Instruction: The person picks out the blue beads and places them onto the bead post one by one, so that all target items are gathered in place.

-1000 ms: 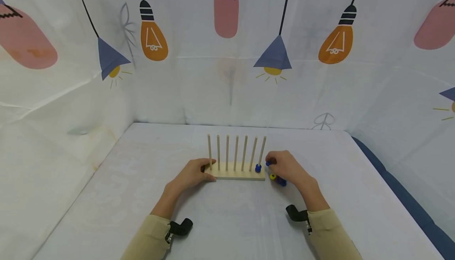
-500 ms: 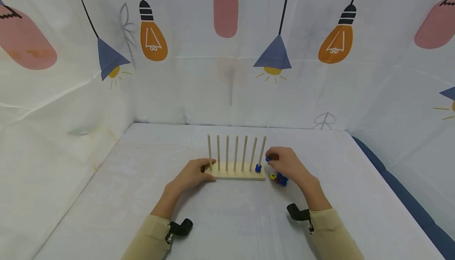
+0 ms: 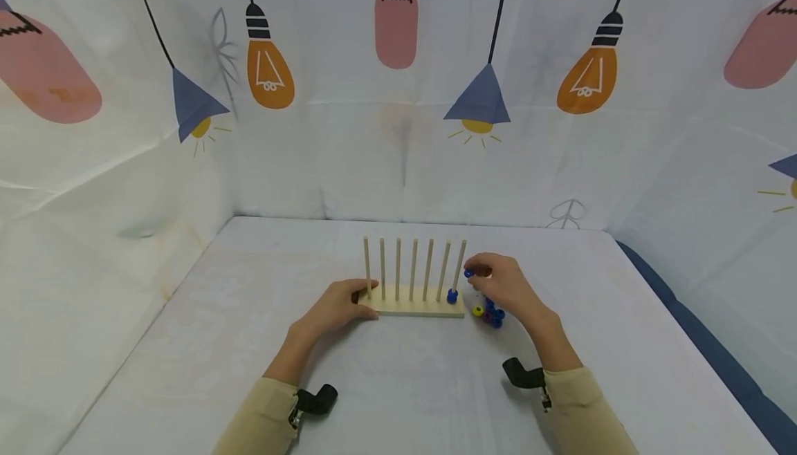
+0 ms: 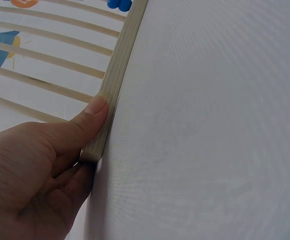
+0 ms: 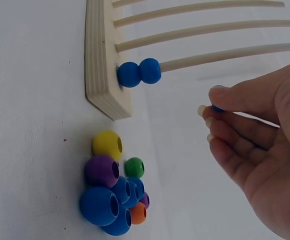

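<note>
A wooden peg board with a row of upright dowels stands on the table. My left hand grips its left end, the thumb on the front edge and the fingers behind. Two blue beads are stacked at the foot of the rightmost dowel. Just right of that dowel, my right hand pinches a blue bead between thumb and fingertips. In the right wrist view the thumb mostly covers this bead. It is raised above the table and apart from the dowel.
Beside the board's right end lies a cluster of loose beads: a yellow bead, a purple bead, a green bead, an orange bead and several blue beads. A white printed cloth hangs behind the white table.
My right hand has risen slightly with the blue bead, uncovering more of the loose beads. The left hand and the peg board have stayed in place.
</note>
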The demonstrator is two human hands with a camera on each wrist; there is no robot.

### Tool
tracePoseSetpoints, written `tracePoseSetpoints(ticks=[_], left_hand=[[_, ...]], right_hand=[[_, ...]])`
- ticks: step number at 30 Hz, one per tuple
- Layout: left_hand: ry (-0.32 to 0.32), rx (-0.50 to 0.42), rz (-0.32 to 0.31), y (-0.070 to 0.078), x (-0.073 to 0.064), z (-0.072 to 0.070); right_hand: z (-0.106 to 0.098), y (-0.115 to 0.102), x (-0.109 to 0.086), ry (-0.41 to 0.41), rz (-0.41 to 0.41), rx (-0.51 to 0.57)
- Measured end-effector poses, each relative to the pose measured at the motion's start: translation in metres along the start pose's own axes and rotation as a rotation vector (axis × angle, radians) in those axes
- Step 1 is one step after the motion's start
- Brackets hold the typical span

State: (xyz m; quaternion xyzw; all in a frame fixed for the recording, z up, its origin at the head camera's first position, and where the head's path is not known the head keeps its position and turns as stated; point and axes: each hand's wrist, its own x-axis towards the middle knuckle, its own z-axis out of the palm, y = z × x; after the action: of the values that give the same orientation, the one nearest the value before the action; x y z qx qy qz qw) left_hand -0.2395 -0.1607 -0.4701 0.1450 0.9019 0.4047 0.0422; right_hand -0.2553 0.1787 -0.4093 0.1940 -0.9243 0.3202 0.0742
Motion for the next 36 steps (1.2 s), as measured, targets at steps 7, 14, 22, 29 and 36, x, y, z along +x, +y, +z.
tracePoseSetpoints(ticks=[7,14,22,29,36], left_hand=[[-0.003,-0.005,-0.005,0.0,0.0,0.0],[-0.003,0.006,-0.004,-0.001,0.001,0.0],[-0.003,0.001,-0.004,0.0,0.001,-0.001],[-0.005,-0.005,-0.016,0.001,0.0,-0.001],[-0.005,-0.006,-0.012,0.002,0.001,-0.001]], right_hand=[[-0.002,-0.002,-0.001,0.071,-0.02,0.046],[-0.004,-0.003,-0.001,0.114,-0.017,0.075],[-0.008,-0.008,-0.001,0.149,-0.028,0.107],[-0.011,-0.011,0.002,0.181,-0.062,0.145],[-0.012,-0.016,0.004,0.217,-0.092,0.184]])
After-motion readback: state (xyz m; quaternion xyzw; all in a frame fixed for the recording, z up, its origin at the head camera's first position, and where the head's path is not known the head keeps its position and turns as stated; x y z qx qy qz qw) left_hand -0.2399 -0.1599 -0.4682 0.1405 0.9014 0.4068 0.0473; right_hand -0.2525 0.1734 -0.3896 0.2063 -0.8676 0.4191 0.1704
